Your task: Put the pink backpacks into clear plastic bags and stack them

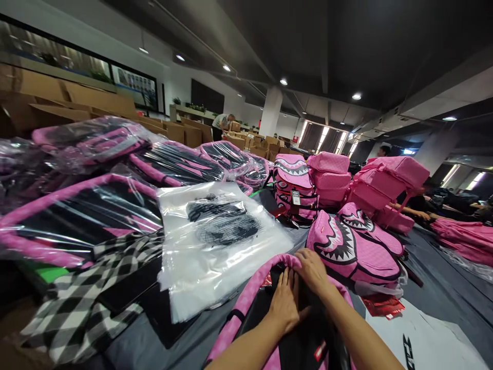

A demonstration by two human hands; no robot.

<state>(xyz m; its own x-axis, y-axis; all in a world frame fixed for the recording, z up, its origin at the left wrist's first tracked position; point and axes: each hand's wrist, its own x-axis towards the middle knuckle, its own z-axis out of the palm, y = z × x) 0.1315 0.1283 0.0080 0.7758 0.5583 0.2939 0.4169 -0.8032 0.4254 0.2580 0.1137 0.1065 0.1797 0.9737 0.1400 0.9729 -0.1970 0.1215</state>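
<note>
Pink-and-black backpack (304, 336) in near foreground, on the dark-covered tabletop (435, 288), pink rim uppermost. Left hand (287, 303): fingers extended, close together, laid against the bag's black panel; nothing seen in its grasp. Right hand (314, 270): fingers bent over the pink rim; cannot tell whether it grips. Stack of printed clear plastic bags (215, 272) just left of the backpack, black-and-white checked cloth (80, 308) beyond that. To the right, pink shark-mouth backpack (358, 246), red packet (383, 306) near it. Plastic-wrapped backpack (84, 210) far left.
</note>
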